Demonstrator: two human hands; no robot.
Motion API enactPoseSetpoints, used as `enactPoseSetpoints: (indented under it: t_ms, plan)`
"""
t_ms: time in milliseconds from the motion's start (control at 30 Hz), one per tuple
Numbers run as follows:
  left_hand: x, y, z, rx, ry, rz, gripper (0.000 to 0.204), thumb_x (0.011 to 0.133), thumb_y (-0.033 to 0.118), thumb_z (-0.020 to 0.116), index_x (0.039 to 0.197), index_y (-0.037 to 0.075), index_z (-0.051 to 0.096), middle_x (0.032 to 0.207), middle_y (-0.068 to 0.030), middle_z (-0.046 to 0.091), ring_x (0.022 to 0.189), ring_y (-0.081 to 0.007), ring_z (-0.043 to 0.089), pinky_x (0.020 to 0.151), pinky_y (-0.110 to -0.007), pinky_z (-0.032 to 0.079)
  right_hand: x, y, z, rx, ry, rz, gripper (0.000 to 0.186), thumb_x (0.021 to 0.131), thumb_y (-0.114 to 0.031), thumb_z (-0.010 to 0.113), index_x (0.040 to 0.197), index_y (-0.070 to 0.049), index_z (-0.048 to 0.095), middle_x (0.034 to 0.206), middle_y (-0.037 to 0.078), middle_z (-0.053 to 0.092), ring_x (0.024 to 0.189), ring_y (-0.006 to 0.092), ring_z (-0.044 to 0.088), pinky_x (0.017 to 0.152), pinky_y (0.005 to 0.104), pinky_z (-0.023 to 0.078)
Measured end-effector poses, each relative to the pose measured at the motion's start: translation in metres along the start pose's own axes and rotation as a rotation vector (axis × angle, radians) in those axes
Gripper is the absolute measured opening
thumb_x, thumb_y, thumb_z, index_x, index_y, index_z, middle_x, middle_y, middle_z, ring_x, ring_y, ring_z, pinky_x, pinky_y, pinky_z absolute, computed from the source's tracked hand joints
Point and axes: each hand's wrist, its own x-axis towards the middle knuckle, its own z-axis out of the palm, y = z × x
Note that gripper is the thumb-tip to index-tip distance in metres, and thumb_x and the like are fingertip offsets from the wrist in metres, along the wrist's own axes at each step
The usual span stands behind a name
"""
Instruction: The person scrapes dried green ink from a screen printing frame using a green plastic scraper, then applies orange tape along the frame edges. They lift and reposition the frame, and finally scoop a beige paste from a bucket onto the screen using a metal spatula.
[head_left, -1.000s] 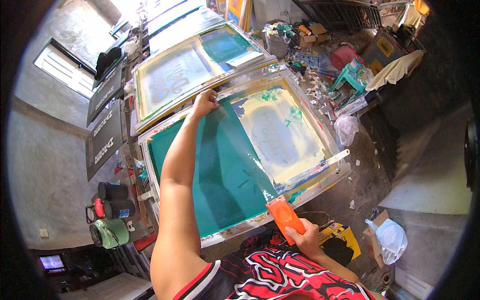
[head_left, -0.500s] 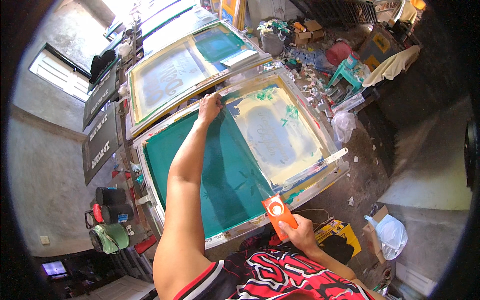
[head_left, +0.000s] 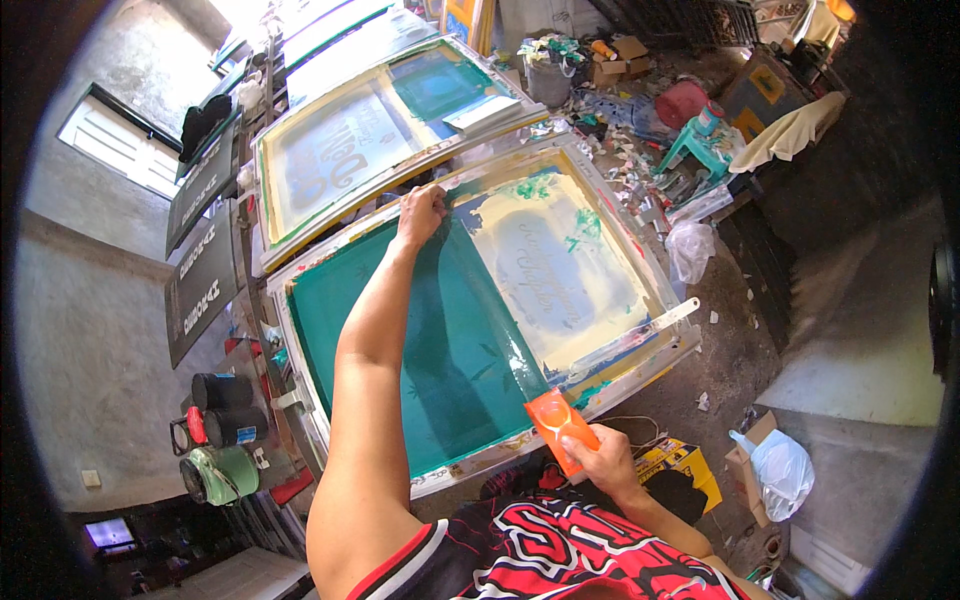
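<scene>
A framed printing screen [head_left: 560, 163] lies before me, with a green area [head_left: 400, 320] on its left and a cream area with faint lettering [head_left: 540, 270] on its right. My left hand [head_left: 424, 212] is closed at the screen's far edge, where these areas meet. From there a shiny clear strip [head_left: 520, 365], which looks like tape, runs along the border toward me. At the near edge my right hand [head_left: 600, 460] grips a flat orange tape dispenser [head_left: 556, 425] with a round mark. The left fingertips are partly hidden.
A flat white strip [head_left: 640, 335] lies across the screen's right end. Beyond stands another framed screen [head_left: 400, 160]. Scraps and rags [head_left: 630, 180] litter the floor by a teal stool [head_left: 695, 150]. A yellow box [head_left: 685, 465] sits near my right arm; black and green containers [head_left: 220, 430] stand at left.
The orange dispenser has tilted in my right hand, so its round mark shows less plainly. The clear strip catches more light near it. My left hand stays in nearly the same place.
</scene>
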Motion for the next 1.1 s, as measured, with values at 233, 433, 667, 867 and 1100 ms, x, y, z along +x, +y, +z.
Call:
enactPoseSetpoints:
  t_ms: [233, 433, 667, 867, 1100]
  plan:
    - [0.005, -0.012, 0.001, -0.165, -0.095, -0.159, 0.034, 0.074, -0.002, 0.078, 0.107, 0.002, 0.071, 0.089, -0.0162, 0.074, 0.083, -0.0286, 0.072, 0.076, -0.039, 0.057, -0.002, -0.001, -0.006, -0.037, -0.014, 0.012, 0.04, 0.09, -0.037, 0.076, 0.093, 0.002, 0.074, 0.08, 0.015, 0.074, 0.071, 0.0221, 0.072, 0.067, 0.0371, 0.055]
    - [0.004, -0.009, 0.0, -0.118, -0.048, -0.087, 0.031, 0.072, -0.006, 0.072, 0.101, 0.003, 0.073, 0.084, -0.012, 0.075, 0.085, -0.0294, 0.069, 0.077, -0.042, 0.056, -0.008, -0.006, -0.006, -0.007, -0.014, -0.003, 0.038, 0.09, -0.036, 0.076, 0.094, 0.002, 0.073, 0.08, 0.014, 0.074, 0.072, 0.0215, 0.072, 0.067, 0.0365, 0.055]
    - [0.003, -0.001, -0.003, -0.037, -0.024, -0.06, 0.033, 0.07, -0.007, 0.074, 0.101, 0.003, 0.072, 0.084, -0.0115, 0.075, 0.087, -0.0301, 0.069, 0.077, -0.042, 0.057, -0.006, -0.003, -0.003, -0.013, -0.003, -0.019, 0.035, 0.09, -0.033, 0.077, 0.093, 0.002, 0.073, 0.08, 0.014, 0.074, 0.073, 0.021, 0.072, 0.067, 0.0364, 0.055]
    - [0.001, 0.005, -0.004, -0.046, -0.02, -0.081, 0.03, 0.068, -0.004, 0.077, 0.097, 0.004, 0.072, 0.084, -0.0102, 0.074, 0.087, -0.0308, 0.068, 0.078, -0.044, 0.055, -0.006, -0.004, -0.003, -0.014, 0.008, -0.025, 0.035, 0.09, -0.033, 0.077, 0.09, 0.002, 0.073, 0.079, 0.015, 0.073, 0.071, 0.0216, 0.071, 0.066, 0.0374, 0.054]
    - [-0.001, 0.003, -0.001, 0.024, -0.005, -0.008, 0.026, 0.067, 0.0, 0.079, 0.091, 0.006, 0.07, 0.082, -0.0078, 0.073, 0.09, -0.0299, 0.068, 0.079, -0.045, 0.053, -0.005, 0.001, -0.001, -0.017, 0.025, -0.038, 0.037, 0.089, -0.035, 0.077, 0.09, 0.002, 0.072, 0.078, 0.015, 0.073, 0.072, 0.0231, 0.071, 0.067, 0.0384, 0.054]
